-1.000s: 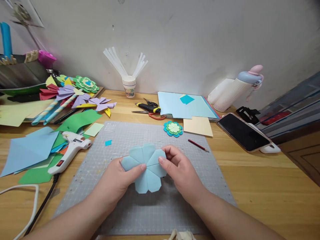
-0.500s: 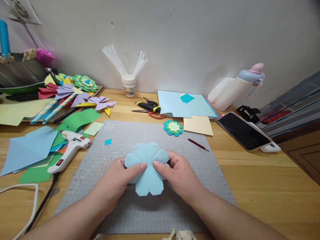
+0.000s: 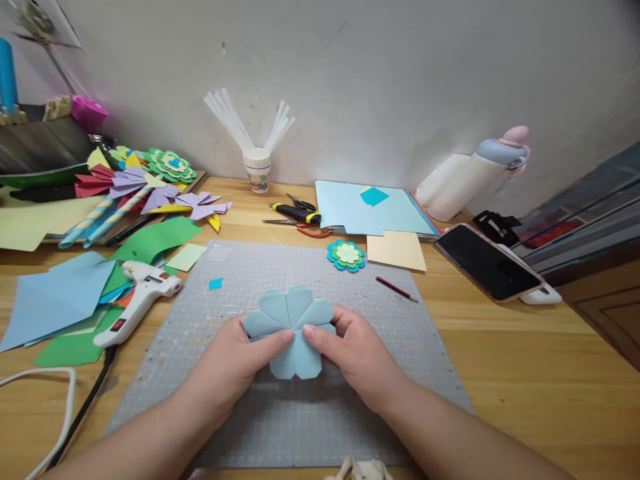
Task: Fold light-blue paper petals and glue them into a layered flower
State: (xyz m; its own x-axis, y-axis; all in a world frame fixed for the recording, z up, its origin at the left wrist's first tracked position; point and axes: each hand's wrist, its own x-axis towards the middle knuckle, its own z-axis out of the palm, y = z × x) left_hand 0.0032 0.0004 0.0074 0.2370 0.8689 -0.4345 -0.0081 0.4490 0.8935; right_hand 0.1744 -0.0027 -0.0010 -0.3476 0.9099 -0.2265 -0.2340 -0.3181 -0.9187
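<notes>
A light blue paper flower [image 3: 295, 307] with several creased petals is held between both hands above the grey cutting mat [image 3: 270, 427]. My left hand [image 3: 250, 347] pinches its left side, thumb on top close to the centre and fingers underneath. On the opposite side, my right hand [image 3: 353, 347] grips it the same way, its thumb near the middle. The fingers below the paper are mostly hidden. Beyond the hands lies a layered blue and green paper flower [image 3: 347, 256]. A small blue paper scrap [image 3: 216, 284] rests on the mat's left part.
At left are a white glue gun [image 3: 140, 293], blue paper sheets [image 3: 60, 300] and finished paper flowers [image 3: 165, 180]. Scissors and a cutter [image 3: 295, 213] lie behind the mat. A pencil [image 3: 397, 289], a phone [image 3: 487, 263] and a bottle [image 3: 475, 173] are at right.
The light blue flower has tilted, its lower petals now looking shorter, and it has shifted slightly left. Both hands keep their hold on it.
</notes>
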